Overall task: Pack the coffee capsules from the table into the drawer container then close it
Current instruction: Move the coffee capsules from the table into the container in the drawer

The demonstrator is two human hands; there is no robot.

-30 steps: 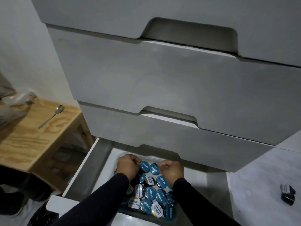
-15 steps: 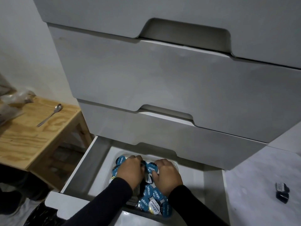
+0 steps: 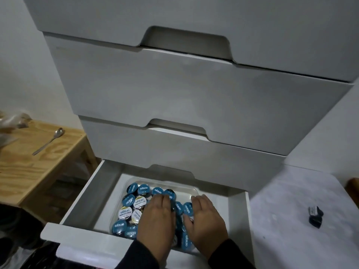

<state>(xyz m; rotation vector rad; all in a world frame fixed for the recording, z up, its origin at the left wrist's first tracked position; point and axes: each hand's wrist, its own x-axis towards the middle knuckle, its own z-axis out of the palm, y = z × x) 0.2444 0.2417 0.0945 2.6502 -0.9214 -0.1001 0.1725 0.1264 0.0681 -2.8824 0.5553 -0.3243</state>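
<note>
The bottom drawer [image 3: 83, 193] of a white cabinet stands pulled out. Inside it sits a clear plastic container [image 3: 191, 192] filled with several coffee capsules [image 3: 143, 189], most with blue lids and a few with white lids. My left hand [image 3: 156, 220] lies flat, palm down, on the capsules in the middle of the container. My right hand [image 3: 206, 220] rests the same way on the capsules at its right side. Both hands have fingers spread and hold nothing. The capsules under my hands are hidden.
Closed white drawers [image 3: 174, 94] overhang the open one. A wooden table [image 3: 29, 162] at the left holds a spoon [image 3: 49, 140] and a plastic bag [image 3: 11, 121]. On the white surface [image 3: 291, 210] to the right lies a small black object [image 3: 315, 216].
My hands have flattened and slid toward me and to the right over the capsules, uncovering the container's far left part. The camera has moved closer.
</note>
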